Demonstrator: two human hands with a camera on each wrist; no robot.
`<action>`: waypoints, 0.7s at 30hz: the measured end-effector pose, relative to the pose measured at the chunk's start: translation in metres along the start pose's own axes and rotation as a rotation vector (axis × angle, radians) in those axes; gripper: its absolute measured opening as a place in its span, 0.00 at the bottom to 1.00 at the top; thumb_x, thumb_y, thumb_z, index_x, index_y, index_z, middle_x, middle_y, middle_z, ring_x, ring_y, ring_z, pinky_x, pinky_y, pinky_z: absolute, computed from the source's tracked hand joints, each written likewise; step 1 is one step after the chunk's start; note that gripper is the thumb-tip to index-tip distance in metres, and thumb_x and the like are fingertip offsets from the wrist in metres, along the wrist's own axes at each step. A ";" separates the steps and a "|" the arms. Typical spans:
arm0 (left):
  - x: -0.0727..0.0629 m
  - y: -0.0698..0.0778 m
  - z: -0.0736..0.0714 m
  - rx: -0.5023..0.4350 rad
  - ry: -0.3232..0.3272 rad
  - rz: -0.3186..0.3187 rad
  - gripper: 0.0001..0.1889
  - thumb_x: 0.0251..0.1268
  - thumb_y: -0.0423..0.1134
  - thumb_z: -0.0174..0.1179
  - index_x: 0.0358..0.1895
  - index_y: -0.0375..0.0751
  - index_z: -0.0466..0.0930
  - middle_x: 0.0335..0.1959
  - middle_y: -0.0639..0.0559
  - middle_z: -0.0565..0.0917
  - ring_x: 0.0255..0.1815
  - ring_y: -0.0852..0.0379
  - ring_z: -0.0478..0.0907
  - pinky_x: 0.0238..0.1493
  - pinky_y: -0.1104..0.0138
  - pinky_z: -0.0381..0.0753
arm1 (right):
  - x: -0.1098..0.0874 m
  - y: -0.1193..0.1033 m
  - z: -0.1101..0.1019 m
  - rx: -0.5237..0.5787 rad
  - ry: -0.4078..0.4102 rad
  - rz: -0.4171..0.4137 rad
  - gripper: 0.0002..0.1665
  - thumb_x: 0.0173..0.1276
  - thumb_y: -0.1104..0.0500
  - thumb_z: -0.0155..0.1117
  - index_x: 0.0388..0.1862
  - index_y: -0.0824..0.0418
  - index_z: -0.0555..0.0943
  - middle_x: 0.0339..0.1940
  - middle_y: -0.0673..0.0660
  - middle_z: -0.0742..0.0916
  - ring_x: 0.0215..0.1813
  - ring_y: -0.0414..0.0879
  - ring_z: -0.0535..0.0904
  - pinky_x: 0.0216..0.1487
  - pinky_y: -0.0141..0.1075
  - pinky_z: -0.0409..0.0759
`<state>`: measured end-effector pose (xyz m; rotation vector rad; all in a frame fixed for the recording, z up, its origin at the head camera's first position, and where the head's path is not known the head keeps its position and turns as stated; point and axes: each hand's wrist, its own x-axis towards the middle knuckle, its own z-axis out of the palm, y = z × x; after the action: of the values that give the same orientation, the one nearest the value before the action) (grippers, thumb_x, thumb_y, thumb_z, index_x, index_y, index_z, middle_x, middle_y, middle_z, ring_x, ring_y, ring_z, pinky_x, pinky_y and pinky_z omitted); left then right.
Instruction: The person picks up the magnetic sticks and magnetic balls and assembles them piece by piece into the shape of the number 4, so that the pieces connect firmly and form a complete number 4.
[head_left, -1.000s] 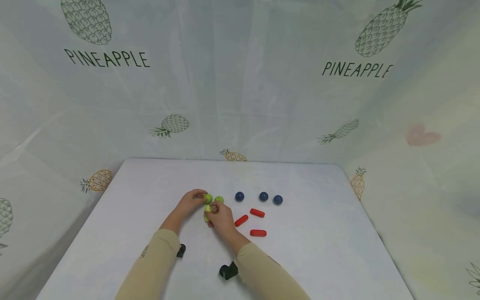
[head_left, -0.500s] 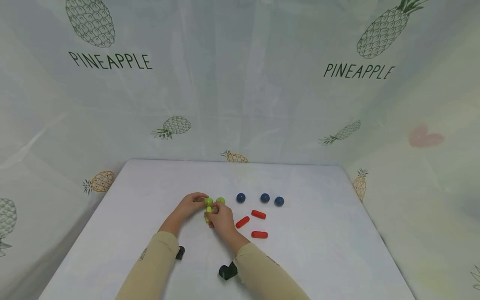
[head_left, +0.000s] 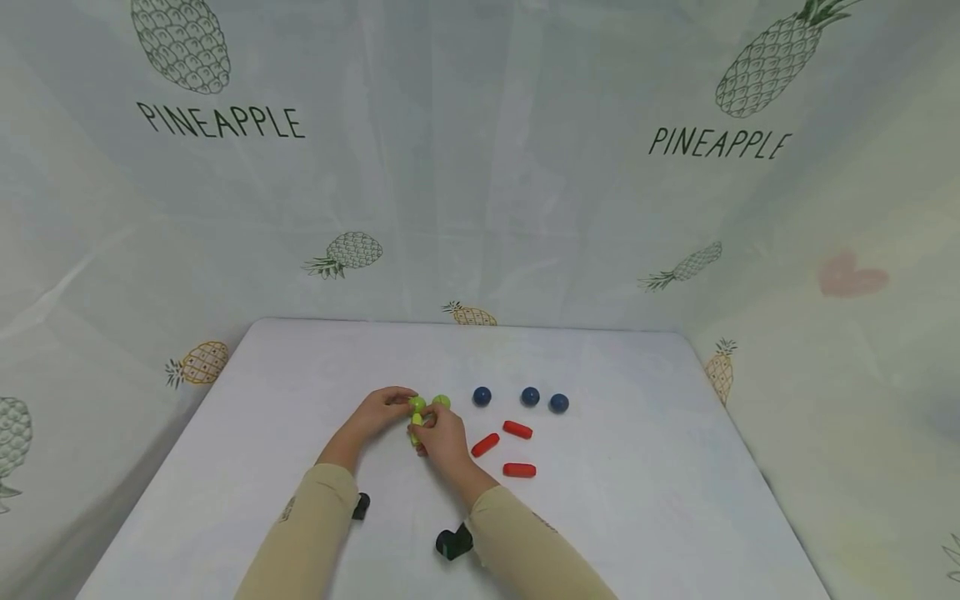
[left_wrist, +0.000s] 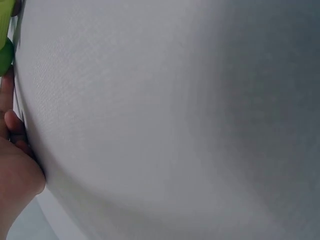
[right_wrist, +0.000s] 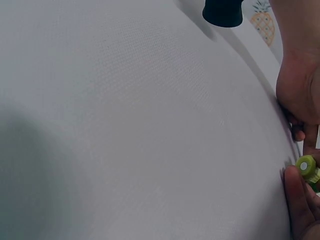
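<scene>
Lime rod [head_left: 417, 420]: nearer the white desk's [head_left: 637, 500] left edge than its right, far end touching a lime ball [head_left: 417, 404]. Right hand [head_left: 442, 435]: fingers clamped on rod. Left hand [head_left: 377, 410]: fingers pinching that ball. Navy balls [head_left: 530, 397], red rods [head_left: 517, 430] toward right edge.

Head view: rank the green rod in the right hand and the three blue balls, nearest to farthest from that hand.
From the right hand:
1. Green rod, held in it.
2. Left blue ball, beyond and to the right.
3. Middle blue ball, farther right.
4. Right blue ball, the row's right end.
</scene>
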<state>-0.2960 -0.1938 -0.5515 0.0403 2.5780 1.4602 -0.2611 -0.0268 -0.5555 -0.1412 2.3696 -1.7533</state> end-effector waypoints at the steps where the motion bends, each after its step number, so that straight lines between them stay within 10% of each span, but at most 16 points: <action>1: 0.000 0.000 0.000 -0.004 0.001 -0.005 0.17 0.65 0.42 0.64 0.55 0.40 0.82 0.53 0.41 0.82 0.58 0.41 0.75 0.61 0.46 0.65 | 0.000 0.000 0.001 -0.001 0.001 0.000 0.15 0.62 0.62 0.72 0.46 0.63 0.78 0.23 0.52 0.77 0.16 0.41 0.77 0.21 0.32 0.78; 21: 0.001 -0.001 0.002 -0.033 0.017 -0.014 0.17 0.67 0.43 0.63 0.55 0.41 0.82 0.55 0.44 0.82 0.61 0.42 0.72 0.64 0.46 0.62 | 0.002 0.002 0.004 -0.071 0.021 0.008 0.16 0.61 0.58 0.73 0.43 0.60 0.76 0.18 0.51 0.78 0.14 0.41 0.75 0.19 0.31 0.74</action>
<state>-0.2964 -0.1925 -0.5540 0.0061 2.5613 1.5044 -0.2625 -0.0304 -0.5589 -0.1243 2.4449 -1.6758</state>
